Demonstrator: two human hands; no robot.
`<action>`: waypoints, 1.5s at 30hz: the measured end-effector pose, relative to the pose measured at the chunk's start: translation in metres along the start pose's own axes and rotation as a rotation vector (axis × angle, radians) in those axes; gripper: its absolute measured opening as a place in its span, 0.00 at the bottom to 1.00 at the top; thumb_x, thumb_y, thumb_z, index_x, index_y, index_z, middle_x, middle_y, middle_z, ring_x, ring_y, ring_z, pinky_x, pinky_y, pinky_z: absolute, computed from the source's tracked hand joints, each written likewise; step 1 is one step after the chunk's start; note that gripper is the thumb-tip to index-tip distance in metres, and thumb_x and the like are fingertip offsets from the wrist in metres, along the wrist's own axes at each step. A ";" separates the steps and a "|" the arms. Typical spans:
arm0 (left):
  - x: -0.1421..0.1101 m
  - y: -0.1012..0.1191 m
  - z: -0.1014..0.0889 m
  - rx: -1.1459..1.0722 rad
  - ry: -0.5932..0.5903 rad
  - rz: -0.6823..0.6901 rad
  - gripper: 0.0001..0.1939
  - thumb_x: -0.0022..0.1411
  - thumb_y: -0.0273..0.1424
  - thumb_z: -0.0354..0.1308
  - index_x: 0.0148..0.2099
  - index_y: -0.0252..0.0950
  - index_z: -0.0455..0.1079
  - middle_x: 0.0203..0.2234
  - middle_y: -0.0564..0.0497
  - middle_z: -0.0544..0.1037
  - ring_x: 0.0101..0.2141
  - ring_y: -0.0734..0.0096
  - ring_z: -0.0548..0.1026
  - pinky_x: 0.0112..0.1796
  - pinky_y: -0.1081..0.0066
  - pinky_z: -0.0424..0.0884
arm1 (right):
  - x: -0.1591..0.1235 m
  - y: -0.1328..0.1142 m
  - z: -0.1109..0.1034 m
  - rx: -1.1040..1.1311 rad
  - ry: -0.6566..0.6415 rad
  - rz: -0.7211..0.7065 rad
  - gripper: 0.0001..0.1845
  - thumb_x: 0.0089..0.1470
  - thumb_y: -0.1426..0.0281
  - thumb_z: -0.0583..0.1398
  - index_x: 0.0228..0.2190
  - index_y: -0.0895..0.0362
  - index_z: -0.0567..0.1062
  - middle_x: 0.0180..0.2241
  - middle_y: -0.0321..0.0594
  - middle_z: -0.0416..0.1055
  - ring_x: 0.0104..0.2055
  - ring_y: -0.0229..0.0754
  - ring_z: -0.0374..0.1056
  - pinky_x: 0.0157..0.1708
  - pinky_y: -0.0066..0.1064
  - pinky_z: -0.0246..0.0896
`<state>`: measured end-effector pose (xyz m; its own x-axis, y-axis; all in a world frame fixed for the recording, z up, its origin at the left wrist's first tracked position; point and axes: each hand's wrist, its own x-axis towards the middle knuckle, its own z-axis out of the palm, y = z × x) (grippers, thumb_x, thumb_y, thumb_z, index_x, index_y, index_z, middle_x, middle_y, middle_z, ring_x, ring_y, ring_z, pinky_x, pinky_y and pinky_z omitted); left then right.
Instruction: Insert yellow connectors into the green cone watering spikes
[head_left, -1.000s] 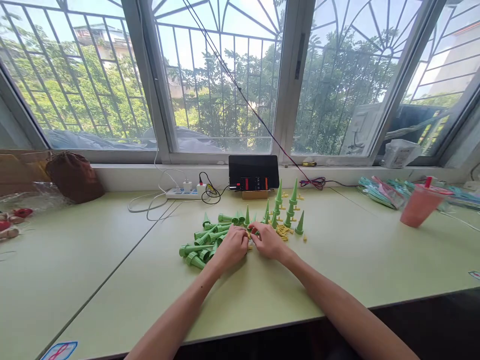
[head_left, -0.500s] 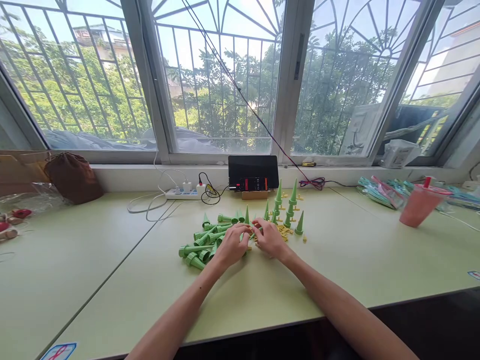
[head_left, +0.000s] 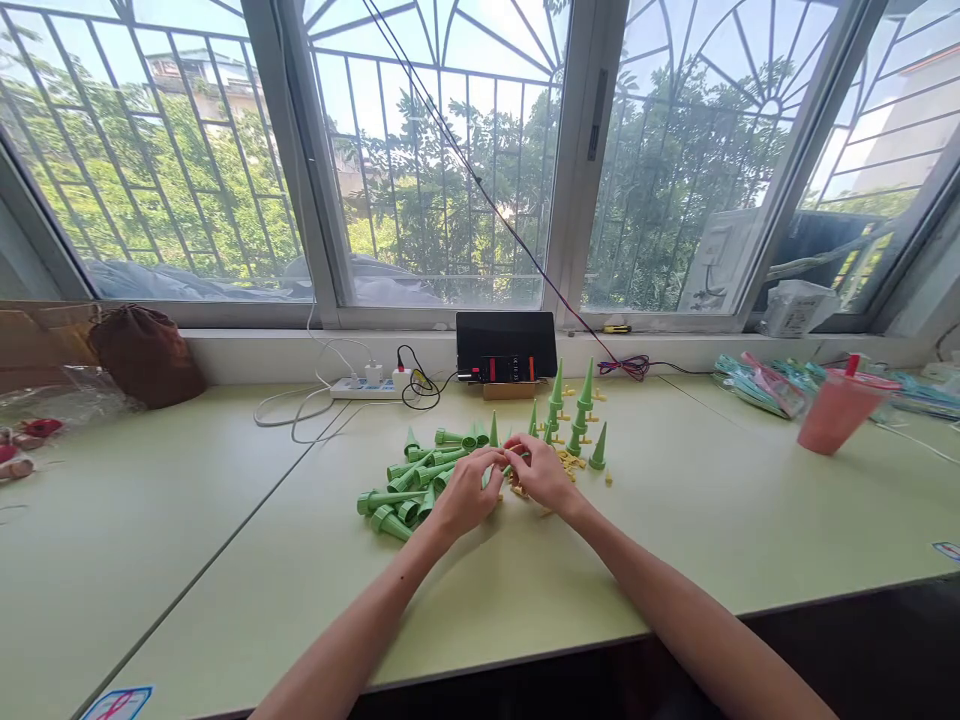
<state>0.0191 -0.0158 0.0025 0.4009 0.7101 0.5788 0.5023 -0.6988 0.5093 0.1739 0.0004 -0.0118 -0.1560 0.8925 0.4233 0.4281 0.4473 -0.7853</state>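
Note:
My left hand (head_left: 466,490) and my right hand (head_left: 541,472) meet above the light green table (head_left: 225,560), fingers pinched together on a green cone-shaped spike (head_left: 510,466) held between them. A pile of lying green spikes (head_left: 409,484) is just left of my left hand. Several upright green spikes (head_left: 577,418) stand behind my right hand. Small yellow parts (head_left: 568,460) are scattered on the table beside my right hand.
A black phone on a stand (head_left: 507,352) and a power strip (head_left: 367,384) with cables sit at the back by the window sill. A pink lidded cup (head_left: 844,409) stands at the right, a brown pouch (head_left: 146,354) at the left.
Both hands have lifted slightly and shifted a little away from me; the fingers have worked the green spike between them. The piles have not moved.

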 end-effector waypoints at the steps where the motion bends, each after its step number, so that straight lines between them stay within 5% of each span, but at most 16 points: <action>1: 0.000 0.000 0.000 -0.002 0.007 0.005 0.14 0.61 0.25 0.47 0.41 0.36 0.75 0.40 0.47 0.78 0.44 0.65 0.74 0.49 0.63 0.68 | 0.000 0.000 0.000 -0.002 0.010 -0.003 0.10 0.58 0.67 0.54 0.37 0.58 0.71 0.32 0.42 0.74 0.27 0.37 0.70 0.27 0.26 0.64; 18: -0.001 -0.005 -0.002 0.041 0.049 -0.004 0.04 0.61 0.30 0.54 0.39 0.37 0.69 0.36 0.49 0.75 0.37 0.67 0.73 0.40 0.68 0.67 | -0.002 -0.012 -0.002 -0.068 0.046 -0.036 0.11 0.57 0.65 0.55 0.30 0.57 0.73 0.29 0.40 0.74 0.28 0.39 0.69 0.28 0.27 0.63; 45: 0.000 -0.008 -0.001 0.015 0.117 -0.028 0.09 0.66 0.31 0.49 0.35 0.35 0.68 0.30 0.50 0.73 0.32 0.70 0.70 0.36 0.71 0.64 | -0.002 -0.008 0.003 0.181 0.016 -0.016 0.14 0.57 0.59 0.54 0.28 0.56 0.68 0.23 0.34 0.66 0.18 0.34 0.64 0.17 0.24 0.59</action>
<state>0.0145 -0.0101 -0.0007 0.2947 0.7135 0.6357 0.5241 -0.6769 0.5168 0.1683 -0.0048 -0.0073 -0.1471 0.8847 0.4424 0.2585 0.4661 -0.8461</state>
